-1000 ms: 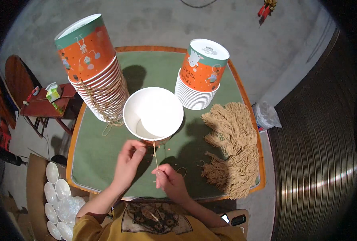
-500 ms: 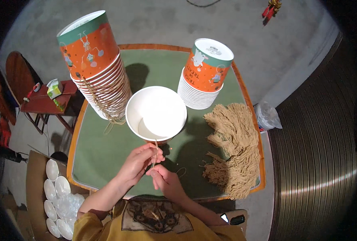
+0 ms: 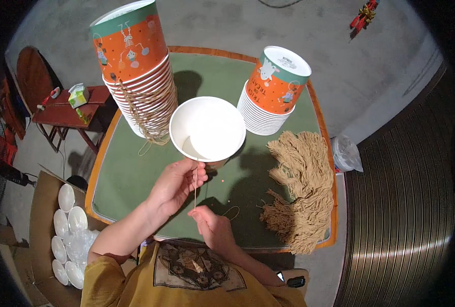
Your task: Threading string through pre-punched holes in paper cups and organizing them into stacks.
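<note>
My left hand [image 3: 176,185] grips the near rim of a white paper bowl [image 3: 207,128] and holds it up over the green table [image 3: 130,169]. A thin tan string [image 3: 195,187] runs straight down from the rim to my right hand [image 3: 211,225], which pinches its lower end. A tall stack of orange and green printed bowls with strings hanging from them [image 3: 138,71] stands at the left. A shorter stack of the same bowls [image 3: 273,92] stands behind the white bowl on the right.
A heap of tan string bundles [image 3: 301,189] lies on the right side of the table, with a loose loop [image 3: 231,211] near my right hand. White lids [image 3: 66,235] fill a cardboard box on the floor at left. A red stool [image 3: 66,110] stands beyond it.
My hands have drawn apart: the left stays at the bowl's rim while the right has pulled down toward me, drawing the string taut. The bowl has shifted slightly.
</note>
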The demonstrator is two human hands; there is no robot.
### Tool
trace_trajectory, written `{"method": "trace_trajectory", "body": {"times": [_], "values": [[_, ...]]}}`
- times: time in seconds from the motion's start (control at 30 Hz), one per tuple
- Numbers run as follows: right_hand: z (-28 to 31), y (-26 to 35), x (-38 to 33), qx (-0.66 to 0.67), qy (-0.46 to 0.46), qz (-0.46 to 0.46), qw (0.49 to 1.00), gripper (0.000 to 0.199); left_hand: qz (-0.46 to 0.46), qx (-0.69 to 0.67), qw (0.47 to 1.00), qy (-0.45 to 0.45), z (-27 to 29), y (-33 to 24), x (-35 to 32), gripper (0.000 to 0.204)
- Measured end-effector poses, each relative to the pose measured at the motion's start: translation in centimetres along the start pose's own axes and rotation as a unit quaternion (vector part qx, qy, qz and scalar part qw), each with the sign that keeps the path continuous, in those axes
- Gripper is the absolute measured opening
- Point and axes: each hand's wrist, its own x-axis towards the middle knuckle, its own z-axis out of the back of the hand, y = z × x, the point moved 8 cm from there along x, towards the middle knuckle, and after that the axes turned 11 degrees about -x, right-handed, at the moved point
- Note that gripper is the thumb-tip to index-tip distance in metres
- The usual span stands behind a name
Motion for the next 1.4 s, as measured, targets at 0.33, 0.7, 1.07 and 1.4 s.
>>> {"method": "trace_trajectory", "body": {"times": [0.33, 0.7, 1.07, 1.4], "values": [[-0.4, 0.2, 0.5, -0.041, -0.055, 0.092, 0.993, 0.015, -0.012, 0.048, 0.999, -0.01, 0.5, -0.8, 0.3, 0.019], [9.1, 2.8, -4.7, -0.071, -0.199, 0.172, 0.962, 0.036, -0.379, 0.52, 0.752, 0.144, -4.2, 1.4, -3.8, 0.03], [17.9, 3.5, -4.3, 0.386, -0.211, 0.043, 0.897, 0.031, -0.451, 0.671, 0.589, 0.018, -8.9, -3.9, -3.4, 0.022], [14.4, 2.6, 5.9, 0.791, 0.014, 0.061, 0.609, 0.022, -0.39, 0.633, 0.643, 0.184, -3.3, -11.4, -0.2, 0.03]]}}
